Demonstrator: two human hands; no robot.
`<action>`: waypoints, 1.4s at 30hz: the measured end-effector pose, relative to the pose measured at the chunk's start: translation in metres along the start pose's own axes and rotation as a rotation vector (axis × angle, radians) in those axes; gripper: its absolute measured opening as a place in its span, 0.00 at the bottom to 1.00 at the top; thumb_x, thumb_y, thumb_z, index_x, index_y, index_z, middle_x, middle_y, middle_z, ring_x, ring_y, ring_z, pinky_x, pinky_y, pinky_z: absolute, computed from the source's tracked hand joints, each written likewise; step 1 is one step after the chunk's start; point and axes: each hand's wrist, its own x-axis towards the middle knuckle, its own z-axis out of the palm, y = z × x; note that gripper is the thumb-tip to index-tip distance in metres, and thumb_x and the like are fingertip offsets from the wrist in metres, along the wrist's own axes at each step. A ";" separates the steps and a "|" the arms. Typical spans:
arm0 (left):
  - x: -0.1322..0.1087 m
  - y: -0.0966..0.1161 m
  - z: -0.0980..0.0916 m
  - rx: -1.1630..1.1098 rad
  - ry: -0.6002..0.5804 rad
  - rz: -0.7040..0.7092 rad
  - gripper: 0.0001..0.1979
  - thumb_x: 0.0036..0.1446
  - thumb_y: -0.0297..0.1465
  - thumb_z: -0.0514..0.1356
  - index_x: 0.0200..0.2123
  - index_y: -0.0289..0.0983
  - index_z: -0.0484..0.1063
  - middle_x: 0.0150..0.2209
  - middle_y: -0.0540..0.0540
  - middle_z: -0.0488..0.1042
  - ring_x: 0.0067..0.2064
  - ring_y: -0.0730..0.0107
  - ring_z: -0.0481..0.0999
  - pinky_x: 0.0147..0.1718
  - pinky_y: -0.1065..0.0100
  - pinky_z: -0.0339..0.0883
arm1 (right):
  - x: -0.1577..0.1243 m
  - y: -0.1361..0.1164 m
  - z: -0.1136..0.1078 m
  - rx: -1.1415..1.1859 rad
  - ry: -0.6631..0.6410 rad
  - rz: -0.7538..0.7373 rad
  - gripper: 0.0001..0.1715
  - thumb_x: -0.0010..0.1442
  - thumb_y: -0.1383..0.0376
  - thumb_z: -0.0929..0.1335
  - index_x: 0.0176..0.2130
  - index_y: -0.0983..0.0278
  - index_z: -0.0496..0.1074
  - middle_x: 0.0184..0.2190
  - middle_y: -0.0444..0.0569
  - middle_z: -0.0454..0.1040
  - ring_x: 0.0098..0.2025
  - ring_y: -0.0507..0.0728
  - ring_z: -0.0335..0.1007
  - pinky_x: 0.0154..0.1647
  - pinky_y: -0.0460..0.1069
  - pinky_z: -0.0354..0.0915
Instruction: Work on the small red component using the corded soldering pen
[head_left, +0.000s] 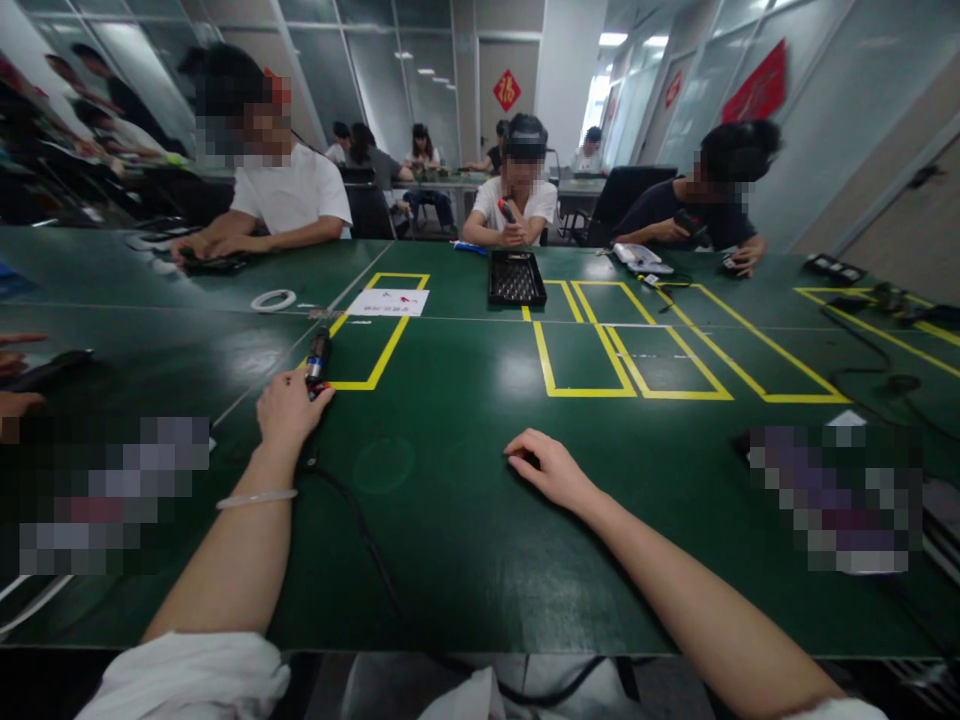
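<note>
My left hand (289,408) rests on the green table (465,520) with its fingers closed round the rear end of a dark corded electric screwdriver (317,358). The tool lies flat and points away from me, at the near corner of a yellow taped rectangle (375,335). Its black cable (360,520) trails back past my left forearm to the table's near edge. A thin bracelet circles my left wrist. My right hand (551,468) lies on the table's middle, fingers curled loosely under, with nothing visible in it.
A black tray (516,278), a white paper (388,302) and a white tape ring (272,299) lie farther out. Yellow taped boxes (637,350) mark the table's right half. Cables (870,350) run at the right. Three people work along the far side, another's hand at the left edge.
</note>
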 end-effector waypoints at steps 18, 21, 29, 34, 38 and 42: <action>-0.015 0.039 -0.012 0.022 0.166 -0.025 0.22 0.63 0.39 0.46 0.46 0.30 0.70 0.44 0.32 0.73 0.46 0.47 0.73 0.46 0.53 0.63 | 0.001 -0.002 0.000 -0.007 -0.014 0.002 0.05 0.62 0.69 0.66 0.40 0.63 0.72 0.35 0.48 0.73 0.38 0.55 0.68 0.42 0.50 0.64; -0.018 0.054 -0.010 -0.265 0.102 0.015 0.21 0.62 0.41 0.48 0.46 0.33 0.70 0.42 0.37 0.76 0.44 0.53 0.75 0.45 0.55 0.66 | 0.002 -0.003 0.001 -0.008 -0.016 -0.003 0.05 0.62 0.69 0.66 0.40 0.64 0.72 0.35 0.49 0.73 0.38 0.55 0.69 0.42 0.51 0.64; -0.081 0.155 -0.013 -1.019 -0.574 0.468 0.21 0.57 0.42 0.57 0.48 0.34 0.70 0.43 0.41 0.76 0.41 0.65 0.76 0.44 0.62 0.69 | 0.001 -0.004 0.002 0.013 -0.008 0.001 0.07 0.62 0.70 0.66 0.41 0.63 0.71 0.34 0.48 0.73 0.38 0.55 0.69 0.42 0.50 0.64; -0.119 0.186 -0.028 -1.034 -0.792 0.620 0.23 0.58 0.38 0.58 0.55 0.35 0.65 0.39 0.44 0.74 0.39 0.69 0.74 0.40 0.67 0.68 | 0.000 -0.004 0.006 0.072 -0.020 -0.008 0.19 0.60 0.72 0.66 0.51 0.61 0.65 0.37 0.46 0.73 0.37 0.53 0.69 0.43 0.49 0.65; -0.130 0.191 -0.033 -1.038 -0.880 0.698 0.23 0.59 0.38 0.57 0.56 0.36 0.63 0.38 0.45 0.73 0.38 0.70 0.73 0.38 0.69 0.67 | 0.000 -0.008 0.009 0.043 -0.047 -0.045 0.17 0.61 0.69 0.67 0.50 0.61 0.67 0.38 0.47 0.73 0.37 0.54 0.70 0.43 0.49 0.64; -0.130 0.191 -0.034 -1.025 -0.894 0.712 0.21 0.61 0.38 0.55 0.55 0.36 0.63 0.36 0.46 0.73 0.38 0.69 0.74 0.38 0.68 0.67 | 0.001 -0.010 0.008 0.021 -0.064 -0.042 0.07 0.62 0.67 0.67 0.42 0.62 0.70 0.37 0.48 0.74 0.38 0.54 0.70 0.42 0.49 0.64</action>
